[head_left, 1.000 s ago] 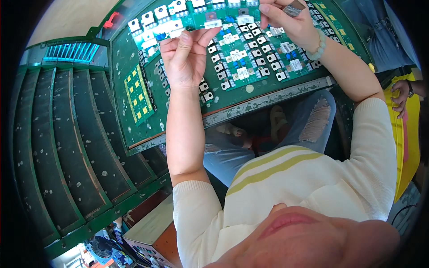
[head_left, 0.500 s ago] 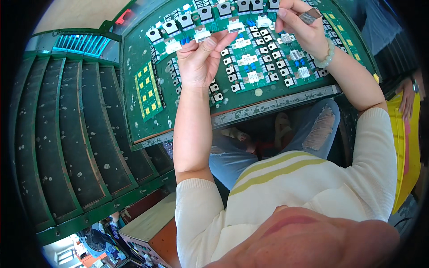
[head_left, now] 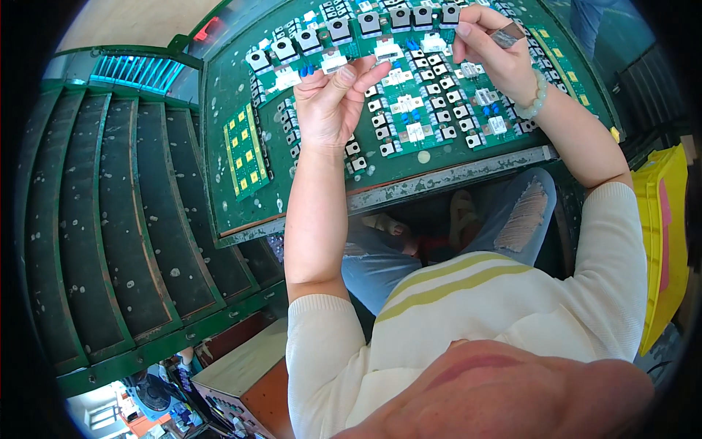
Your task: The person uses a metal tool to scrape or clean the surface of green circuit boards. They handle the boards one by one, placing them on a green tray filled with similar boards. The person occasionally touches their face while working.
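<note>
A long green circuit board (head_left: pixel 356 50) is held up, tilted, above the table. Along it runs a row of black, square-faced components (head_left: pixel 338 29), with white connectors (head_left: pixel 333 61) and small blue parts below them. My left hand (head_left: pixel 327 106) is closed on the board's near edge, thumb against the fingers. At the board's right end, my right hand (head_left: pixel 497 62) pinches the corner beside the last black component (head_left: pixel 450 15). A small grey, flat piece (head_left: pixel 507 34) sits across the right hand's fingers; what it is I cannot make out.
More populated boards (head_left: pixel 414 132) lie on the green table (head_left: pixel 292 197), under and beyond my hands. A board with yellow squares (head_left: pixel 245 150) lies at the left. A green slatted rack (head_left: pixel 110 219) stands left of the table; a yellow bin (head_left: pixel 662 241) is at the right.
The held board has shifted slightly down and right, its left end most. Another person's hand at the right edge has gone out of view.
</note>
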The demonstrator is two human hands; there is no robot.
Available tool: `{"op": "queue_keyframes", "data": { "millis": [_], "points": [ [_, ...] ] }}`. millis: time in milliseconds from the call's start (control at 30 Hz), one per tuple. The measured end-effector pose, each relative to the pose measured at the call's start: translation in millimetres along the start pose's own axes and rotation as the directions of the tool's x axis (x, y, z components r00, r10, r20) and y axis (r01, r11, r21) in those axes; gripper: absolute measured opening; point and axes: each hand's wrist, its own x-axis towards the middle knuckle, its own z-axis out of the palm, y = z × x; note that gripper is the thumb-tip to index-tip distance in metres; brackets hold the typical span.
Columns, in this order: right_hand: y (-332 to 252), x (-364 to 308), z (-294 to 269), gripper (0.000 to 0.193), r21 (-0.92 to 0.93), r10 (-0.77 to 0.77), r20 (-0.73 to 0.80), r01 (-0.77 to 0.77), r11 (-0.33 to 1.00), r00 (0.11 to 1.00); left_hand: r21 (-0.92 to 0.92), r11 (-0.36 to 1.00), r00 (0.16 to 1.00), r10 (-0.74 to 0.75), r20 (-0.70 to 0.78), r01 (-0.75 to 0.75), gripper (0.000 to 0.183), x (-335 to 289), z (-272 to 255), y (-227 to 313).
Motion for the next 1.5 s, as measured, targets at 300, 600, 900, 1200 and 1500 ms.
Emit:
{"op": "queue_keyframes", "data": {
  "millis": [300,600,900,1200,1500],
  "points": [
    [1,4,15,0.015,-0.046,0.04,-0.057,-0.043,0.998,0.998,-0.01,0.999,0.999,0.038,-0.004,-0.038,0.02,2,-5,3],
    [27,6,-7,0.013,-0.025,0.219,-0.224,-0.23,0.973,0.95,0.017,0.999,0.964,0.052,-0.259,-0.049,0.004,8,2,-11],
    [21,24,1,0.026,-0.015,0.067,-0.109,-0.069,0.997,0.992,-0.122,0.966,0.924,0.173,-0.341,-0.227,0.005,12,-6,-7],
    [-6,31,13,0.037,-0.007,-0.155,-0.23,0.158,0.987,0.961,-0.179,0.948,0.89,0.165,-0.426,-0.262,0.008,2,-7,-3],
    [-137,-47,148,0.058,0.742,-0.472,0.273,0.129,0.658,0.838,-0.267,0.903,0.862,0.183,-0.473,-0.338,0.008,-34,-20,8]
  ]
}}
